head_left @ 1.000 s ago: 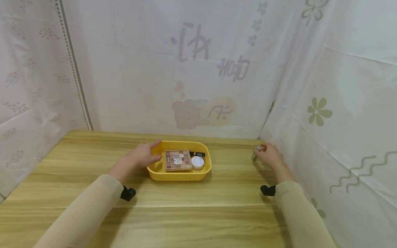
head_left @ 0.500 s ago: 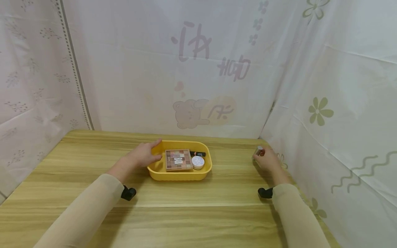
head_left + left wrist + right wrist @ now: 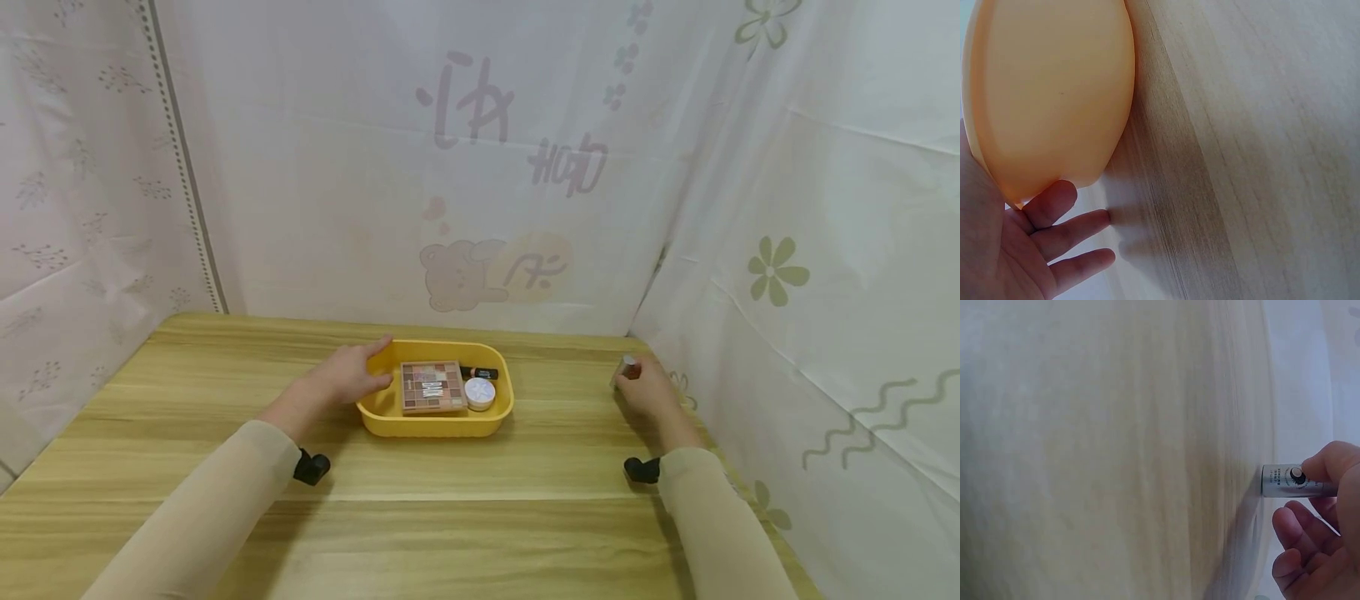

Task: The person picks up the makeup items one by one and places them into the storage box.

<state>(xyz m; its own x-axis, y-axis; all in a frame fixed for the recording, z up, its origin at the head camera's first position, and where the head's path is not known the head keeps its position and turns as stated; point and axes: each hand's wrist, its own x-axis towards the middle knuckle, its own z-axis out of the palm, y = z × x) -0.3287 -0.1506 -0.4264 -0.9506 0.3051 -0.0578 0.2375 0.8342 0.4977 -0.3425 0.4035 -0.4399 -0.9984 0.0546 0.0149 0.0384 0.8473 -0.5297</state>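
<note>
A yellow plastic basket [image 3: 431,427] stands on the wooden table. My left hand [image 3: 345,375] grips its left end, thumb and fingers on either side of the rim. Inside lie a square eyeshadow palette [image 3: 432,387], a round white jar [image 3: 479,392] with a patterned lid, and a black tube [image 3: 480,372] along the back. Far to the right, my right hand [image 3: 651,387] pinches a small silver tube [image 3: 1284,480] between thumb and fingers. Printed text and a round black logo show on its side. The tube stands roughly upright at the table; whether it touches is unclear.
White printed cloth [image 3: 337,167] hangs behind the table's [image 3: 420,542] back edge. Another cloth [image 3: 847,333] hangs close beside the right hand and forearm. Black camera straps [image 3: 311,467] sit on both wrists.
My right hand has shifted slightly left and lowered around the silver tube, and the tube's top shows more plainly. The left hand and the basket have stayed put.
</note>
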